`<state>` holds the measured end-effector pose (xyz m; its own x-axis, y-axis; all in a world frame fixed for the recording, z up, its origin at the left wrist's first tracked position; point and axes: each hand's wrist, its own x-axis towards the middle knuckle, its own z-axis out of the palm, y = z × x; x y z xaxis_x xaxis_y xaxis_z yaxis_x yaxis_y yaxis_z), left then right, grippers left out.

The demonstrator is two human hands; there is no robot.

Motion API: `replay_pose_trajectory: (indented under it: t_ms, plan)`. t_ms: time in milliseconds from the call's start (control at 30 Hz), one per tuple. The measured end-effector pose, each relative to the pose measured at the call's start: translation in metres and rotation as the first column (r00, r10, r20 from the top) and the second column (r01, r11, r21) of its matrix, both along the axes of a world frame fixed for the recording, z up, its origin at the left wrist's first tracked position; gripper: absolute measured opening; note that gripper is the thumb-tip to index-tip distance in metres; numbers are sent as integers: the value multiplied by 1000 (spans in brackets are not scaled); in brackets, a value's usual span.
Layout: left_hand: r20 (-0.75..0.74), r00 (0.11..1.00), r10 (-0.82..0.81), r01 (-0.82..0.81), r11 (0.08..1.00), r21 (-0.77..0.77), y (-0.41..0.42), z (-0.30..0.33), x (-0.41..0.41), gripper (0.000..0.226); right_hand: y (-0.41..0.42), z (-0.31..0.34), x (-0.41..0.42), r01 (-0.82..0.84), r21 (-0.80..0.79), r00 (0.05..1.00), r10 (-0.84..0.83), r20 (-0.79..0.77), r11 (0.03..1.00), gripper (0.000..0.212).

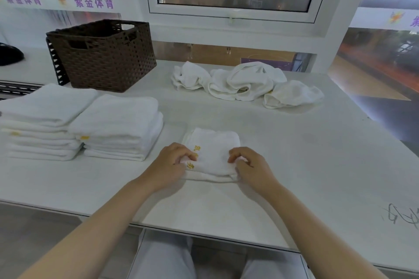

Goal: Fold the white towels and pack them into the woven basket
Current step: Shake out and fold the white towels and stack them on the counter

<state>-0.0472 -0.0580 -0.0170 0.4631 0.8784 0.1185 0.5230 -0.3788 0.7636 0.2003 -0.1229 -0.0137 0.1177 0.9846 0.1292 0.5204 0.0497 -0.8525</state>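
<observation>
At centre frame the folded towel (215,154) is pinched at its near corners by the left hand (172,163) and right hand (249,167); layers could slip apart if lifted unevenly toward the basket (102,56), upper left.

The folded towel (213,154) is soft white terry cloth, matt and finely napped, with yellow stitched lettering; the two stacks (79,120) and the crumpled pile (244,84) look the same cloth; the basket (102,56) is dark brown woven plastic or rattan, slightly glossy; the table (294,154) is smooth, pale, faintly sheened; the window frame (231,16) is glossy white.
</observation>
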Motion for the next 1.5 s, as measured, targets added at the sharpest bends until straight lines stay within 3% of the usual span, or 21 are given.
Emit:
replay_pose_trajectory:
  t_ms: [67, 167, 267, 400, 500, 567, 800, 1033, 1267, 1500]
  plan:
    - [53, 983, 174, -170, 982, -83, 2, 5, 10, 19, 7, 4, -3, 113, 10, 988, -114, 103, 994, 15]
    - [-87, 925, 369, -377, 920, -110, 9, 10, 18, 22, 18, 4, -5, 168, -139, 953, -125, 276, 976, 42]
    - [-222, 905, 363, -393, 914, -106, 12, 14, 22, 35, 25, 8, -9, 168, -240, 945, -87, 314, 956, 58]
    - [-335, 899, 282, -346, 927, -148, 12, 16, 30, 34, 27, 13, -14, 139, -302, 936, -25, 351, 943, 53]
    - [-249, 937, 247, -317, 900, -300, 8, 16, 34, 33, 23, 17, -19, 109, -327, 932, 17, 361, 939, 44]
    - [-165, 950, 264, -305, 899, -315, 5, 15, 36, 36, 20, 17, -21, 106, -302, 937, 7, 348, 947, 38]
    - [-53, 961, 271, -276, 933, -230, 2, 20, 31, 39, 13, 25, -28, 120, -169, 949, -63, 309, 978, 39]
    - [72, 932, 355, -359, 932, 57, 28, 90, -6, 32, 47, 96, -55, 66, 35, 955, -73, 288, 997, 41]
    - [162, 862, 481, -496, 866, 70, 63, 157, -87, 35, 111, 149, -136, -75, 162, 970, 35, 240, 984, 42]
    - [150, 802, 579, -584, 812, -11, 82, 150, -157, 38, 146, 137, -209, -189, 75, 959, 168, 230, 979, 45]
